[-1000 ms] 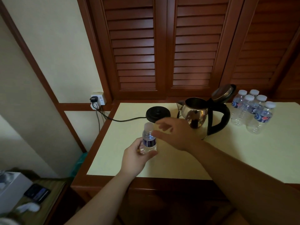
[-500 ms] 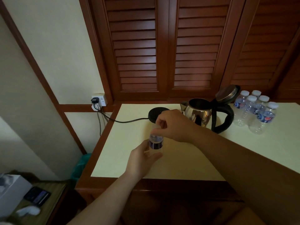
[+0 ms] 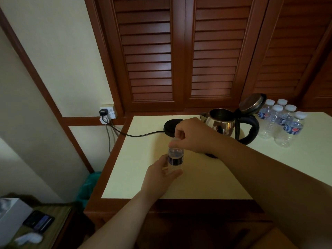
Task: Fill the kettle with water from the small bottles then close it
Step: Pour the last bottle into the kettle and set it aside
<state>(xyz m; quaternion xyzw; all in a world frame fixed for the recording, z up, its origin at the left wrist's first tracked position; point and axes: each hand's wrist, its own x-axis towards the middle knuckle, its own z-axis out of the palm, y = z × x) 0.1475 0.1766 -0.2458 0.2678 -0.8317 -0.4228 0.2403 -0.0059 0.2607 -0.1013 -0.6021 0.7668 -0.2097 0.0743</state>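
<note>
A small clear water bottle [image 3: 175,159] with a dark label stands upright over the cream table top [image 3: 206,178]. My left hand [image 3: 159,177] grips its lower body. My right hand [image 3: 192,135] is curled over the top and pinches the white cap, which its fingers mostly hide. Behind my right hand sits the steel kettle [image 3: 221,124] with a black handle; its lid [image 3: 251,103] stands tipped open. Several more small bottles [image 3: 282,121] with white caps are grouped to the kettle's right.
The black kettle base [image 3: 170,126] lies left of the kettle, its cord running to a wall socket [image 3: 107,113]. Wooden louvred doors [image 3: 179,51] rise behind the table. A lower side table at bottom left holds a white box [image 3: 10,214] and a phone [image 3: 38,221].
My right hand came down from hovering beside the bottle and closed its fingers on the cap. My left hand has kept hold of the bottle throughout.
</note>
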